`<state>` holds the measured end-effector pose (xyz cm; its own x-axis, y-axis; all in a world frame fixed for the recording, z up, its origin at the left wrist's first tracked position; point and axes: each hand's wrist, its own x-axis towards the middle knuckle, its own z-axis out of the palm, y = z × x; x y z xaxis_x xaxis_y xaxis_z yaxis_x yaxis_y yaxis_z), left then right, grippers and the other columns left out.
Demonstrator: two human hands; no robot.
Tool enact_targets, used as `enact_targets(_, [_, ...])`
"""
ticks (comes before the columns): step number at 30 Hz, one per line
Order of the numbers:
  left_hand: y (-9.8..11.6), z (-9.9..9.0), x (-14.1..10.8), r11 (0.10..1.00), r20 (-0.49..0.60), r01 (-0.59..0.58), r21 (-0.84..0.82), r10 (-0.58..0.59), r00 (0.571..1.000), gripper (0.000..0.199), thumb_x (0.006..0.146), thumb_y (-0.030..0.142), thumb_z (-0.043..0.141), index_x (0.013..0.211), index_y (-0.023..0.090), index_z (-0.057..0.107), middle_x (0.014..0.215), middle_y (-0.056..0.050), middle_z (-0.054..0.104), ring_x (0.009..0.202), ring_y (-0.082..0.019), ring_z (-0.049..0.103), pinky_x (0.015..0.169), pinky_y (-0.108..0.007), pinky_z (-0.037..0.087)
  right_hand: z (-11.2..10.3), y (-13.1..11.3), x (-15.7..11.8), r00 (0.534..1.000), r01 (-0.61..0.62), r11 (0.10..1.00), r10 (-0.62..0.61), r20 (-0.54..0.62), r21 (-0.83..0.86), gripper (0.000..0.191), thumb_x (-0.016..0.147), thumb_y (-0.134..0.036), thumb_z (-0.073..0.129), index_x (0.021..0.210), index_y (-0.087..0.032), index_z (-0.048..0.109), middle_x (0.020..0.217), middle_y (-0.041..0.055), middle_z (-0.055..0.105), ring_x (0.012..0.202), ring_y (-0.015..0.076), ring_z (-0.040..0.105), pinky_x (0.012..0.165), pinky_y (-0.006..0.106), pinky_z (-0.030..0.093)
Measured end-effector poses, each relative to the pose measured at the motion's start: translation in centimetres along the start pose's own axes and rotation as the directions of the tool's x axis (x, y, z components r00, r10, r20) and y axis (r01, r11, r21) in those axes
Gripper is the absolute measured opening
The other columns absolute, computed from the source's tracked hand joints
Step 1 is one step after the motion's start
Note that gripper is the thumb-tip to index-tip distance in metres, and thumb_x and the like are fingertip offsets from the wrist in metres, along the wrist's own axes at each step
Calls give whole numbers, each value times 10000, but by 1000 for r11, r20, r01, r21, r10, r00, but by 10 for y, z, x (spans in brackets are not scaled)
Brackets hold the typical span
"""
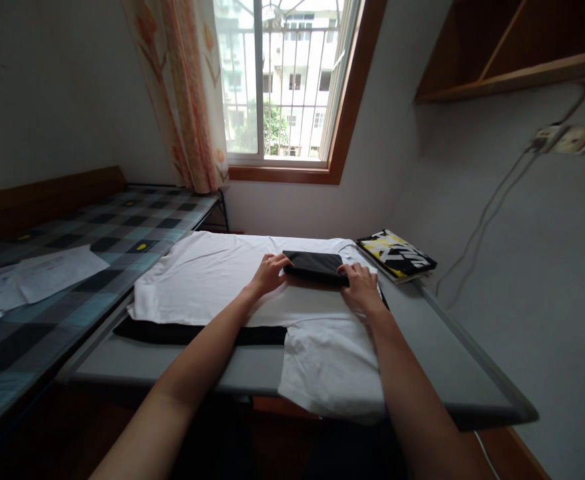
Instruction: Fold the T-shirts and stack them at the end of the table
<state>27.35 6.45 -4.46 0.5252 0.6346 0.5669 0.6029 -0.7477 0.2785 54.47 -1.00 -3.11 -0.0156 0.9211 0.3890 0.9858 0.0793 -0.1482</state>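
Observation:
A white T-shirt (207,273) lies spread across the grey table, one sleeve (332,367) hanging over the near edge. Both hands grip a black, flat, rectangular piece (315,265) lying on the shirt; it looks like a panel or folded cloth, and I cannot tell which. My left hand (271,272) is closed on its left end, with the thumb at the near edge. At the right end, my right hand (361,285) is closed on the near corner. Beneath the shirt, a strip of black material (197,333) shows along the near side; the rest of it is covered.
A book with a black, white and yellow cover (397,255) lies at the table's right edge. The grey table (447,347) stands beside a bed with a checked cover (62,227), where papers (57,270) lie. Cables (477,227) hang down the right wall.

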Motion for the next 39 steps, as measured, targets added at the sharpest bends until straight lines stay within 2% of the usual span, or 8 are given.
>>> enact_targets(4, [11, -10, 8, 983, -167, 81, -165, -108, 980, 142, 756, 140, 645, 882, 205, 654, 912, -29, 677, 931, -204, 611, 936, -383, 396, -1, 10, 7, 976, 10, 961, 52, -213, 278, 275, 709, -208, 555, 958, -217, 672, 990, 76, 646, 994, 273, 544, 881, 431, 364])
enact_targets(8, [33, -26, 23, 831, -318, 52, -554, -269, 909, 119, 751, 278, 695, 786, 185, 629, 816, -16, 651, 820, -173, 606, 825, -333, 466, -9, 17, 14, 900, 134, 754, 179, -398, 643, 283, 716, -337, 626, 963, -205, 666, 962, 60, 671, 946, 239, 591, 825, 391, 449])
enact_targets(13, [44, -37, 32, 272, 67, 199, -942, -428, 901, 299, 680, 391, 764, 832, 157, 659, 774, -10, 664, 705, -130, 625, 674, -255, 495, -15, 12, 15, 887, 64, 270, 426, -178, 961, 371, 673, -495, 725, 887, -199, 665, 837, 20, 707, 779, 177, 648, 736, 316, 521])
enact_targets(16, [33, -30, 27, 134, 318, 418, -899, -455, 832, 310, 654, 373, 793, 775, 129, 645, 654, 3, 620, 562, -90, 583, 561, -216, 477, -4, 14, 16, 896, -150, 148, 439, 70, 978, 449, 595, -549, 766, 840, -183, 678, 724, 16, 705, 688, 183, 654, 658, 306, 537])
enact_targets(22, [9, 0, 9, 457, 302, 618, -639, -589, 749, 159, 772, 267, 688, 786, 117, 636, 581, 12, 573, 450, -100, 537, 450, -236, 465, 30, 22, 21, 902, -359, 531, 410, 138, 768, 358, 638, -499, 706, 682, -144, 690, 653, 74, 697, 710, 254, 659, 662, 352, 522])
enact_targets(29, [25, -1, 14, 883, -21, 421, -207, -435, 900, 303, 754, 97, 566, 1021, 177, 687, 1132, -88, 647, 1025, -220, 637, 960, -379, 497, 24, 21, 19, 912, -291, 845, 386, -136, 450, 356, 821, -293, 469, 1005, -113, 714, 1034, 165, 700, 772, 220, 652, 841, 381, 495])
enact_targets(33, [50, -4, 18, 970, 73, 220, -102, -213, 974, 355, 803, 132, 496, 1096, 207, 681, 1222, -57, 651, 1172, -225, 576, 1058, -383, 415, 9, 1, 13, 974, -47, 900, 137, -179, 433, 405, 904, -339, 393, 1077, -131, 695, 1116, 158, 676, 955, 239, 640, 898, 366, 480])
enact_targets(39, [58, 16, 4, 990, 273, 93, 110, -120, 955, 544, 899, 243, 399, 1432, 129, 402, 1506, -118, 400, 1428, -233, 287, 1168, -452, 202, 17, -32, 4, 977, 94, 974, -131, 171, 207, 484, 974, -371, 303, 1362, -194, 532, 1440, 92, 496, 1347, 241, 411, 1122, 446, 274])
